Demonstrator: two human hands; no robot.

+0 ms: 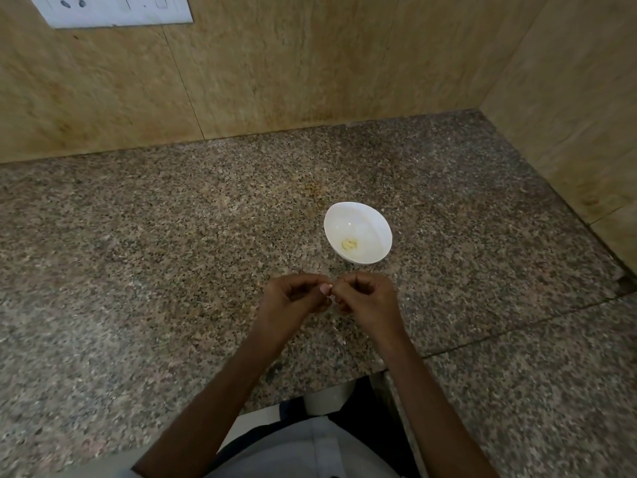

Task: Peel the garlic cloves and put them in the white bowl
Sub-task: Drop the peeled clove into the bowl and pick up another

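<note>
A small white bowl (358, 220) stands on the granite counter, right of centre. A couple of pale yellow peeled garlic cloves (349, 244) lie at its bottom. Just in front of the bowl, above the counter, my left hand (293, 300) and my right hand (365, 298) meet fingertip to fingertip. Both have curled fingers and pinch a small whitish garlic clove (328, 294) between them. Most of the clove is hidden by the fingers.
The speckled granite counter (172, 253) runs to a beige stone wall (275, 63) at the back and the right side. A white switch plate (113, 8) sits high on the wall at the left. The counter's front edge (310, 388) is near my body.
</note>
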